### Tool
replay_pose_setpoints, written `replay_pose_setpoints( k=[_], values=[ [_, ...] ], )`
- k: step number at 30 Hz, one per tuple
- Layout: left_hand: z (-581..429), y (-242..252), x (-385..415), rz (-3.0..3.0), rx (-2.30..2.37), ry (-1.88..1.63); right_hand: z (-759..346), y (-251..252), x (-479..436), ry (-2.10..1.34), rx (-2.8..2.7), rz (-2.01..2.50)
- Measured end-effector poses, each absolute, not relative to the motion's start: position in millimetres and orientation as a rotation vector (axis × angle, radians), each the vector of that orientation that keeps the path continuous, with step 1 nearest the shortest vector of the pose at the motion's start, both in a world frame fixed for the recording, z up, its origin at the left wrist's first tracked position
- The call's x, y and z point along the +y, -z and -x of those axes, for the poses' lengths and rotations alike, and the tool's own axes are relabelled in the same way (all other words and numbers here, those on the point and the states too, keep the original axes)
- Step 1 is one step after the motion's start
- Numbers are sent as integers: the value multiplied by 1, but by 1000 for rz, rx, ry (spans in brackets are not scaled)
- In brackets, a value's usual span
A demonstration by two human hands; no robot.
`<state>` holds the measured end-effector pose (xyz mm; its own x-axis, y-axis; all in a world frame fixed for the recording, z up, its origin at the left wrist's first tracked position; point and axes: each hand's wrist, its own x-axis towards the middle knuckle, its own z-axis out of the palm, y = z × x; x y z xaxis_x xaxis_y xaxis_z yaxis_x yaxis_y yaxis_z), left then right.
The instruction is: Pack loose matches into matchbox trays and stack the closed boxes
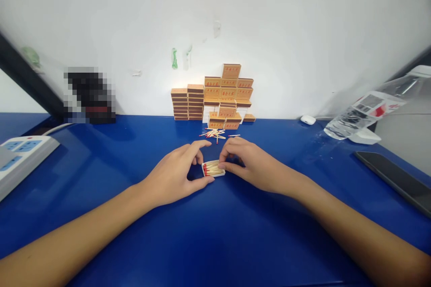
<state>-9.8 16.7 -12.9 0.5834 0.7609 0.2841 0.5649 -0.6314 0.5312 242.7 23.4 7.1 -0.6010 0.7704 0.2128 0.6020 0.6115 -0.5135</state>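
Note:
A small white matchbox tray (214,175) lies on the blue table, filled with red-headed matches (212,168) whose heads point left. My left hand (178,168) curves round its left end, thumb along the near side and a bent finger at the far left corner; the index finger arches above, apart from it. Over the tray's right end, my right hand (247,159) has thumb and index finger pinched at the match ends; what sits between the fingertips is hidden. Just beyond, loose matches (213,133) lie in a small heap, with a single match (234,135) to their right.
Matchboxes (228,94) are piled against the wall, beside two neat stacks of matchboxes (187,103). At left are a power strip (27,157) and a blurred dark object (97,98). A plastic bottle (367,107), a white case (308,119) and a dark phone (393,179) occupy the right.

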Motion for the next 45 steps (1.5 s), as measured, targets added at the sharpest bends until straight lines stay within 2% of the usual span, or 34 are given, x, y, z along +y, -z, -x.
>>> replay_pose_setpoints(
  k=[9, 12, 16, 18, 25, 45],
  values=[
    [10, 12, 17, -2437, 1070, -693, -237, -7, 20, -497, -2376, 1060],
    [10, 12, 16, -2449, 1056, -714, -243, -5, 29, -352, -2320, 1089],
    [10, 12, 15, -2540, 999, -749, -266, 3, 54, -52, -2174, 1355],
    [10, 11, 15, -2583, 962, -758, -276, 8, 65, -5, -2150, 1434],
    [8, 9, 15, -2606, 919, -757, -262, 20, 85, -146, -2230, 1250],
    [9, 8, 16, -2583, 1000, -707, -272, 11, 72, -271, -2464, 1369]
  ],
)
